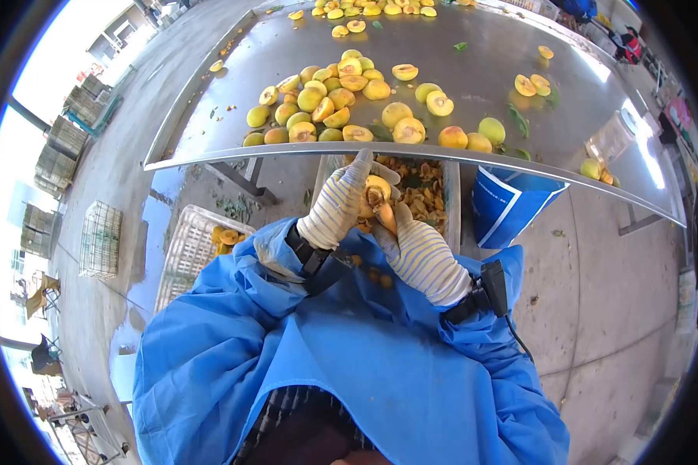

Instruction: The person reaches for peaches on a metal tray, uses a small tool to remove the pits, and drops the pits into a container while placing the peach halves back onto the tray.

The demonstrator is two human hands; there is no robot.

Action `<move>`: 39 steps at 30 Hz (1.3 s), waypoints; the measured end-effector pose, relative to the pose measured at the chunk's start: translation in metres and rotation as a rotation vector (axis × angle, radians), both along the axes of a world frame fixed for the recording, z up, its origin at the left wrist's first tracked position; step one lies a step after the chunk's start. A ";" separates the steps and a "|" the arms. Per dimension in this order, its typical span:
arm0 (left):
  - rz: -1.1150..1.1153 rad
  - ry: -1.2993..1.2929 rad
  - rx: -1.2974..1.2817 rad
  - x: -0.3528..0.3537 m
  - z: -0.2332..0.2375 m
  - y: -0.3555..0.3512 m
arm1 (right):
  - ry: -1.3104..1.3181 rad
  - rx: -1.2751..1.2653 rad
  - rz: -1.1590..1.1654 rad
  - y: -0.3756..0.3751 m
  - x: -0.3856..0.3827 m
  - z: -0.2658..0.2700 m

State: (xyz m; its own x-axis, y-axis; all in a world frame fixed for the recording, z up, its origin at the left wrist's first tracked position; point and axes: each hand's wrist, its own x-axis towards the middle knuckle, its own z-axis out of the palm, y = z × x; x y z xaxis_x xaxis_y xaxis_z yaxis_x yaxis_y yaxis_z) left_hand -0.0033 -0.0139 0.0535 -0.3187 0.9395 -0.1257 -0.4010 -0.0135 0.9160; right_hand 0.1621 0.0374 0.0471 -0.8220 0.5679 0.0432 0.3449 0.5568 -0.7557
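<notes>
Just past the table's near edge, my left hand point(337, 203), in a striped knit glove, is closed around a yellow peach half point(375, 188). My right hand point(426, 260), gloved the same way, grips a small orange-handled tool point(386, 220) whose tip meets the fruit. The tool's working end is mostly hidden. Below both hands is a crate point(452, 203) of orange fruit pieces. On the metal table point(302, 54) ahead lies a pile of whole and halved peaches point(318, 97).
A blue bag point(512, 205) hangs or stands under the table edge at right. To the left, a white plastic crate point(180, 260) holds some fruit. More halves point(372, 9) lie at the table's far side. A clear container point(611, 141) rests at the right, and stacked crates point(60, 155) stand far left.
</notes>
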 end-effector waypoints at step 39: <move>-0.195 0.251 -0.032 -0.034 -0.054 -0.008 | -0.022 0.156 0.132 0.014 -0.001 -0.031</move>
State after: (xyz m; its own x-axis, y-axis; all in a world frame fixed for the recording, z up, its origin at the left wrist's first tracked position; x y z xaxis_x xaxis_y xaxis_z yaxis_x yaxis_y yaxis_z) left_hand -0.0376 -0.0216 -0.0006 -0.1576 0.9828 -0.0961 -0.1543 0.0716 0.9854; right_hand 0.1608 0.0513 0.0165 -0.8904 0.4432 0.1034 0.2771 0.7082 -0.6494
